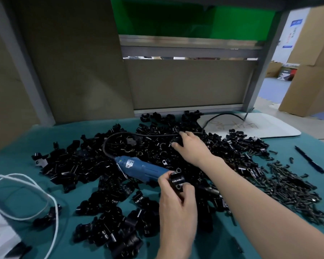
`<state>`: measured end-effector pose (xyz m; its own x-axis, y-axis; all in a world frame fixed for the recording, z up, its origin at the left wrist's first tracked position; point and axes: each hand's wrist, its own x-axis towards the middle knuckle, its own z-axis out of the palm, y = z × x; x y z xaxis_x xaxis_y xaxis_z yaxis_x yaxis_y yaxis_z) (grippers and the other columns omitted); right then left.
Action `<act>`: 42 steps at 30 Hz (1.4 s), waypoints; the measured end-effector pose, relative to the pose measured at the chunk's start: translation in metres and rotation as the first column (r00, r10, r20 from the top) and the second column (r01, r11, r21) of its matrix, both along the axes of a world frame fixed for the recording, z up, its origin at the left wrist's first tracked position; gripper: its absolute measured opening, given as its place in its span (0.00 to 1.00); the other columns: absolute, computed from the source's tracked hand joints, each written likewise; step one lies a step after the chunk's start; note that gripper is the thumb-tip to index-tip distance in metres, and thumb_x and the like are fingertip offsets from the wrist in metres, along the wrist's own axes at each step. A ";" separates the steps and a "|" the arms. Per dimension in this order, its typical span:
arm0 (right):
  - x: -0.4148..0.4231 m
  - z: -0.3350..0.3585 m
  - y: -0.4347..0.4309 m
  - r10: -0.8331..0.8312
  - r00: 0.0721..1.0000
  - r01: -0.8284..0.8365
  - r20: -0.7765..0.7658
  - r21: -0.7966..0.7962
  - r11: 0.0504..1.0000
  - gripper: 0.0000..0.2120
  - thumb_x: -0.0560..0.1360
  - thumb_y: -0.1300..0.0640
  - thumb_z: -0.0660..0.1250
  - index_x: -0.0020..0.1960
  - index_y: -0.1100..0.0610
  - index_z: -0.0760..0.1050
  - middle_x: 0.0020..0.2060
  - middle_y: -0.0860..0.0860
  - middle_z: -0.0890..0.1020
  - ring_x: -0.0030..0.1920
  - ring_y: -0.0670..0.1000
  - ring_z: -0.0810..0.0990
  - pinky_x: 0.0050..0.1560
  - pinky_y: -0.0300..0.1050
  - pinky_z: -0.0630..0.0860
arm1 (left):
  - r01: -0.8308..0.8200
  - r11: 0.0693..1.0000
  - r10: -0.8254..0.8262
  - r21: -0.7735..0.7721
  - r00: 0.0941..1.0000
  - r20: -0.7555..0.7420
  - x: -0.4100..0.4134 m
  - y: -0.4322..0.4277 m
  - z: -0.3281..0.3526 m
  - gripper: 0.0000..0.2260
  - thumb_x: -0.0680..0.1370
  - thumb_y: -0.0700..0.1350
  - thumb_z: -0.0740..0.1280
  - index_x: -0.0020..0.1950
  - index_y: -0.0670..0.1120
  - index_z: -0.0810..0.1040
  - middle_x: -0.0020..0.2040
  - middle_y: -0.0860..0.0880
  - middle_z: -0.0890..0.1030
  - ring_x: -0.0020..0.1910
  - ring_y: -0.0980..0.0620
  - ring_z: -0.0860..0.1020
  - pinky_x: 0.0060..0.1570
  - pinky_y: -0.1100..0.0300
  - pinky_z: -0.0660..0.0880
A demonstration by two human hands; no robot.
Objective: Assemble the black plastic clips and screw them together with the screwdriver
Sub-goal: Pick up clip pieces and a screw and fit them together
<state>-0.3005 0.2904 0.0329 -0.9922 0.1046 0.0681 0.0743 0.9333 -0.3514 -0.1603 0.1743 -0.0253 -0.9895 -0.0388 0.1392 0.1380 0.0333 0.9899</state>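
A big heap of black plastic clips [94, 165] covers the middle of the teal mat. My left hand [176, 202] pinches an assembled black clip [177, 179] between thumb and fingers, just in front of the heap. My right hand [192, 146] reaches into the far part of the heap and its fingers curl round a loose black clip [176, 141]. The blue electric screwdriver [142, 168] lies on the heap, its tip end behind my left hand and its black cable [108, 141] looping back. A pile of black screws [288, 186] lies to the right.
A black pen [308, 158] lies at the right on the teal mat [17, 157]. A white cord [26, 200] loops at the left front. A white board [254, 124] sits at the back right. Cardboard panels [73, 62] and a metal frame stand behind.
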 end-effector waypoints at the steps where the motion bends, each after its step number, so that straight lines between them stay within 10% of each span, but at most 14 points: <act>1: -0.005 -0.001 -0.001 -0.003 1.000 0.003 -0.006 -0.022 1.000 0.30 0.84 0.44 0.60 0.80 0.58 0.61 0.78 0.59 0.65 0.77 0.62 0.62 0.76 0.58 0.62 | 0.005 1.000 -0.005 -0.005 1.000 -0.001 0.000 0.000 0.000 0.11 0.78 0.53 0.62 0.56 0.67 0.65 0.47 0.64 0.78 0.42 0.57 0.78 0.40 0.60 0.75; 8: -0.001 -0.005 -0.002 -0.009 0.989 -0.001 -0.147 -0.066 0.998 0.13 0.83 0.52 0.66 0.64 0.56 0.75 0.62 0.55 0.77 0.64 0.57 0.75 0.63 0.52 0.72 | 0.010 0.999 -0.011 -0.039 1.000 -0.012 0.003 -0.001 0.003 0.12 0.77 0.56 0.62 0.56 0.70 0.62 0.39 0.52 0.79 0.41 0.58 0.78 0.39 0.68 0.73; 12: 0.036 0.006 0.015 -0.062 0.958 -0.032 -0.279 -0.322 0.946 0.06 0.84 0.53 0.65 0.59 0.51 0.73 0.50 0.48 0.82 0.46 0.46 0.80 0.44 0.37 0.73 | 0.003 1.000 -0.005 -0.030 0.998 -0.058 0.005 -0.003 0.004 0.13 0.75 0.58 0.60 0.57 0.70 0.62 0.45 0.62 0.79 0.41 0.57 0.78 0.39 0.67 0.73; 17: 0.131 -0.002 0.051 -0.180 0.966 -0.130 -0.186 -0.951 0.281 0.11 0.82 0.59 0.65 0.63 0.50 0.78 0.46 0.58 0.88 0.44 0.52 0.84 0.46 0.46 0.79 | -0.045 0.992 0.022 -0.122 0.982 -0.188 0.008 -0.001 0.008 0.12 0.78 0.57 0.62 0.59 0.66 0.64 0.50 0.78 0.73 0.49 0.73 0.74 0.44 0.79 0.67; 22: 0.192 -0.037 0.056 -0.067 0.997 0.015 0.034 -0.967 -0.256 0.18 0.74 0.57 0.70 0.62 0.60 0.81 0.47 0.59 0.84 0.41 0.53 0.84 0.41 0.45 0.84 | 0.009 0.961 -0.076 -0.277 0.969 -0.234 0.016 -0.001 0.009 0.17 0.80 0.63 0.60 0.66 0.76 0.59 0.51 0.72 0.78 0.55 0.74 0.73 0.48 0.79 0.68; 29: 0.188 -0.041 0.042 -0.128 0.992 -0.020 0.000 -0.988 -0.152 0.20 0.68 0.58 0.74 0.58 0.63 0.78 0.40 0.57 0.84 0.37 0.51 0.83 0.38 0.41 0.82 | 0.037 0.927 -0.187 -0.374 0.908 -0.374 0.018 0.002 0.008 0.22 0.83 0.49 0.64 0.72 0.71 0.66 0.61 0.71 0.74 0.62 0.70 0.73 0.57 0.79 0.65; 33: 0.188 -0.046 0.040 -0.104 0.994 -0.037 -0.032 -0.998 -0.046 0.19 0.64 0.51 0.77 0.53 0.56 0.85 0.42 0.51 0.87 0.40 0.47 0.85 0.40 0.38 0.81 | 0.083 0.911 -0.255 -0.405 0.884 -0.393 0.015 0.004 0.003 0.24 0.83 0.45 0.63 0.71 0.72 0.68 0.53 0.62 0.72 0.48 0.58 0.77 0.43 0.70 0.71; 42: 0.187 -0.041 0.038 -0.061 0.994 -0.086 -0.086 -0.996 0.002 0.18 0.72 0.43 0.78 0.58 0.50 0.85 0.55 0.57 0.87 0.52 0.52 0.87 0.48 0.41 0.81 | 0.223 0.874 -0.362 -0.433 0.892 -0.271 0.013 0.006 -0.002 0.23 0.82 0.65 0.49 0.78 0.67 0.59 0.63 0.68 0.68 0.61 0.67 0.73 0.53 0.75 0.68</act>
<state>-0.1132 0.3288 -0.0082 -0.9915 0.1287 -0.0193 -0.0277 -0.3532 -0.9351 -0.1472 0.1807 -0.0269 -0.8365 0.3695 0.4046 0.5198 0.3014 0.7993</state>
